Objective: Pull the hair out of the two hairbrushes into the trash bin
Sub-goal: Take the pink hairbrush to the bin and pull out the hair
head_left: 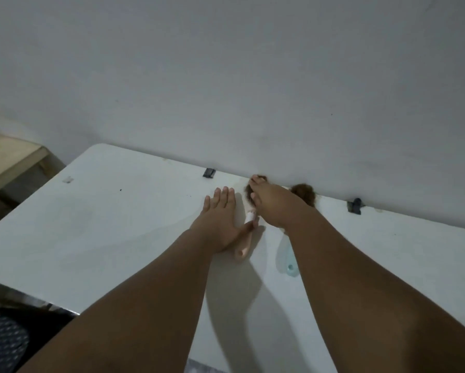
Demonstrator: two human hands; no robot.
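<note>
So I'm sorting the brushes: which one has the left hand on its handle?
The pink hairbrush; the left hand rests on it. The blue hairbrush lies under the right forearm.

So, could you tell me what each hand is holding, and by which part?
The left hand pins the pink plastic hairbrush by its handle; the right hand pinches its brown hair.

Two hairbrushes (244, 239) side by side on table (118, 224)

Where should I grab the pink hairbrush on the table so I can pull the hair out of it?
Take the pink hairbrush by its handle, coming from the near side. The handle points back toward you and lies bare on the white table, while the hair-filled head end sits under the right hand. The left hand already rests beside the handle, so it is probably best placed.
</note>
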